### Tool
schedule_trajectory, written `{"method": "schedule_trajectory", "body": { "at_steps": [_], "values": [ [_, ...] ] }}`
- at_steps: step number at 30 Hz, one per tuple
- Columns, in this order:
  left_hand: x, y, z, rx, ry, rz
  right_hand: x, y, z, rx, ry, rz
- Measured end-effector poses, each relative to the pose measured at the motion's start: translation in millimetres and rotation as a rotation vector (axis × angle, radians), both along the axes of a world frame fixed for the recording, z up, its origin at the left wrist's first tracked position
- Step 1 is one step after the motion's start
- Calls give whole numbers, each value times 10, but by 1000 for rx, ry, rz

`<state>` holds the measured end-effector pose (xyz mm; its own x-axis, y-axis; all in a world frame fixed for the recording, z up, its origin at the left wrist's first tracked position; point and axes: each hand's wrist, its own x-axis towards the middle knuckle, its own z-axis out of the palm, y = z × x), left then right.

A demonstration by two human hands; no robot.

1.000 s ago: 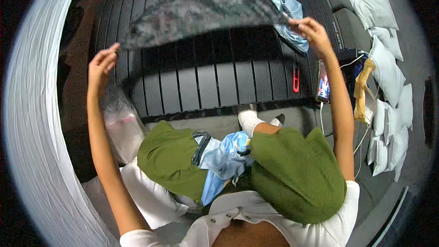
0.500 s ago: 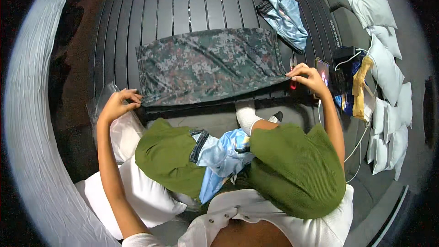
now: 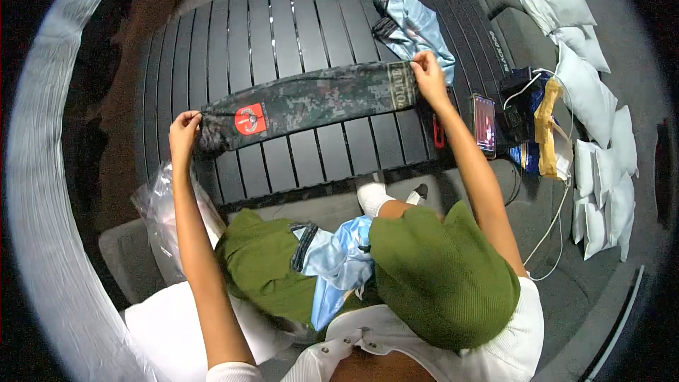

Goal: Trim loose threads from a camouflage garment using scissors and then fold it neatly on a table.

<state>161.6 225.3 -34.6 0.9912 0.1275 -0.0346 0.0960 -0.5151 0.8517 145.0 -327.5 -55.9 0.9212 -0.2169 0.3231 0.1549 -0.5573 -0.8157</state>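
A dark camouflage cloth (image 3: pixel 318 99), folded into a long strip, stretches between my hands over the slatted black table (image 3: pixel 265 18). Its left end bears a red square emblem (image 3: pixel 250 119); pale lettering is printed near the right end. My left hand (image 3: pixel 185 129) pinches the left end, and the fabric bunches there. At the other end, the upper corner is between the fingertips of my right hand (image 3: pixel 429 76). Beyond that hand lies a crumpled light-blue cloth (image 3: pixel 417 21) with dark trim. A red-handled tool (image 3: pixel 439 131) rests beside my right forearm, partly hidden.
To the right are a lit phone (image 3: pixel 484 124), white cables and a blue-and-gold packet (image 3: pixel 548 131). A clear plastic bag (image 3: pixel 161 216) sits at the left. Another light-blue cloth (image 3: pixel 332 258) lies on my lap. White pillows (image 3: pixel 555 3) line the grey sofa's right side.
The camouflage cloth was spread wide near the table's front edge; now it is a narrower strip, farther back, showing the red emblem and lettering. Both hands have moved, the right one away from me.
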Motion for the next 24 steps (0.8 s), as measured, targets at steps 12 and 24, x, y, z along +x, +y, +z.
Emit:
{"method": "schedule_trajectory", "body": {
  "at_steps": [12,24],
  "values": [
    [146,-266,-388,196,-230,283,154,361,5,-320,-166,-47],
    [-114,-638,-7,884,-518,158,-71,576,191,-717,-280,-54]
  ]
}}
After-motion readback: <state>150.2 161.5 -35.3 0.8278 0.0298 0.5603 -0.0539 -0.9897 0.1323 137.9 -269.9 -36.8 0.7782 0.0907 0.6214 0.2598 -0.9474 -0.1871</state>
